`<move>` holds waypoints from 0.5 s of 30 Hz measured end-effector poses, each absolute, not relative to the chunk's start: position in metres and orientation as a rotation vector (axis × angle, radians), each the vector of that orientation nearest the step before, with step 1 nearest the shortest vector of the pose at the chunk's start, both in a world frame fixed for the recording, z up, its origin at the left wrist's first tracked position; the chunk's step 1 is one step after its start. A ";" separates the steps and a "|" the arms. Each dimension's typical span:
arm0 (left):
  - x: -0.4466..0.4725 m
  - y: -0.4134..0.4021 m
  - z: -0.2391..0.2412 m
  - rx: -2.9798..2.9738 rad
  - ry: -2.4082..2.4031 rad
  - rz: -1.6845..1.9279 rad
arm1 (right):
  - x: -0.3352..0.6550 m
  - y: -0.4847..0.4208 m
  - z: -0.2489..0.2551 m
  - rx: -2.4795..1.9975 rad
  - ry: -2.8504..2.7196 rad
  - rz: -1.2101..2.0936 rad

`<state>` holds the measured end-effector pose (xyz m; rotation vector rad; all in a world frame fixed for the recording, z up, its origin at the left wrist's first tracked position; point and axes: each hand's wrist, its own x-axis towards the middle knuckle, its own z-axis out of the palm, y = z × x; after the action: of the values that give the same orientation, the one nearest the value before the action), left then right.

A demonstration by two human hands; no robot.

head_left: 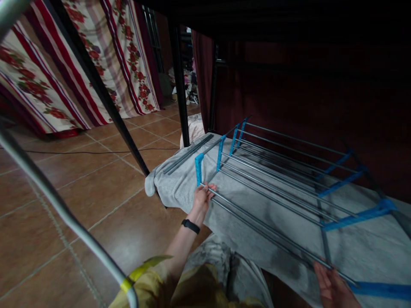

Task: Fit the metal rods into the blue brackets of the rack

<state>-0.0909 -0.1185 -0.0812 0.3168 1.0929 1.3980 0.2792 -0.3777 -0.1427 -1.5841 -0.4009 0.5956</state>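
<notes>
The rack [221,153] is on the blanket [175,190] in front of me. My left hand [202,196] is on the left end of its near rod [257,220], and my right hand [335,286] is on the right end. The rack's other rods go back behind that one. Two loose rods [188,155] lie on the blanket, left of the rack. A near post [102,94] and a farther post [183,85] stand by the blanket's left end. The floor [128,222] is on my left, with a cord [96,152] across it (it runs behind the tube [72,224] close to me). Past the cord hangs a curtain [128,55].
</notes>
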 end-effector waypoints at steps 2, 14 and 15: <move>-0.096 -0.120 -0.084 0.347 1.113 1.374 | 0.277 -0.386 -0.143 -1.570 -0.342 0.636; -0.156 -0.101 -0.113 1.124 1.431 1.565 | 0.296 -0.410 -0.138 -1.840 -0.395 0.144; -0.155 -0.099 -0.113 1.166 1.408 1.540 | 0.296 -0.410 -0.139 -1.855 -0.406 0.149</move>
<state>-0.1552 -0.0987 -0.1134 1.1664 1.4081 1.5395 0.2957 -0.4096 -0.1386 -1.8551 -0.4062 0.1485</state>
